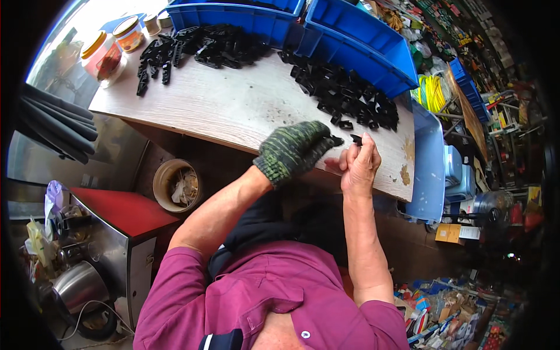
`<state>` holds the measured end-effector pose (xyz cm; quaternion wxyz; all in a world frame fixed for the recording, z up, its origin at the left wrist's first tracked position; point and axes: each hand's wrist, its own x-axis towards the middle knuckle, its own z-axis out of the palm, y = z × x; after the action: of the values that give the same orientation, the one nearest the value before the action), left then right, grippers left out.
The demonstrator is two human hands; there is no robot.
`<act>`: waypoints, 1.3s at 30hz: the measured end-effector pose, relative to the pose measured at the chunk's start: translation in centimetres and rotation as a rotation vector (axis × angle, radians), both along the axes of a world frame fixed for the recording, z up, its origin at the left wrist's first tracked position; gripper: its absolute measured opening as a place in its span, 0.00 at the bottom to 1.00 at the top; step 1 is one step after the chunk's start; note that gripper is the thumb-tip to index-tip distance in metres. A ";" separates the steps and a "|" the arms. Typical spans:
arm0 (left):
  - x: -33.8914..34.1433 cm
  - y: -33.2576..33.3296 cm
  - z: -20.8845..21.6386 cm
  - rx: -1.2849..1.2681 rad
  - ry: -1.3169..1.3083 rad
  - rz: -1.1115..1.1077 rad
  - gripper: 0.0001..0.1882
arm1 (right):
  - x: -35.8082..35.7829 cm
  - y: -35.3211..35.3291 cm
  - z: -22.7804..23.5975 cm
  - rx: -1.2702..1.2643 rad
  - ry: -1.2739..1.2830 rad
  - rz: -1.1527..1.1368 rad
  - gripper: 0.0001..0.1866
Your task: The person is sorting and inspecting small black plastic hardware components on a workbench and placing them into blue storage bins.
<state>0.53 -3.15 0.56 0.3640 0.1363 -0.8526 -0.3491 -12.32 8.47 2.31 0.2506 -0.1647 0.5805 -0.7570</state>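
The gloved left hand pinches 1 dark piece, the bare right hand 1 black part, between fingers.

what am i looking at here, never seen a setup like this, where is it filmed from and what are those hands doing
There's no robot here, just a person working with two hands. The single picture comes from a wide fisheye camera on the person's head, looking down, so straight edges bend and their own purple shirt fills the bottom.

The left hand wears a green-and-black glove; the right hand is bare. The right pinches a small black part; the left seems to grip another dark piece, too small to make out clearly.

On the pale table lie a heap of long black pieces and a heap of chunkier ones. Blue bins stand behind them.
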 end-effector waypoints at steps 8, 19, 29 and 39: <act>-2.4 1.8 -0.6 0.163 -0.024 -0.032 0.13 | 0.9 0.0 -0.3 0.059 0.015 -0.107 0.16; -5.1 5.7 -1.1 0.031 -0.023 0.115 0.21 | -1.4 1.4 -3.4 0.063 0.219 -0.090 0.11; 7.2 -10.9 0.2 -0.395 0.087 0.785 0.12 | 0.9 1.0 -0.6 0.040 0.081 -0.050 0.15; 13.1 -17.6 -0.3 -0.442 -0.574 0.856 0.18 | 0.1 0.3 -0.1 -0.007 -0.061 -0.055 0.22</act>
<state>13.61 -20.76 0.26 0.2467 0.4804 -0.8389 0.0679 -12.27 8.78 2.25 0.2469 -0.1263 0.5741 -0.7704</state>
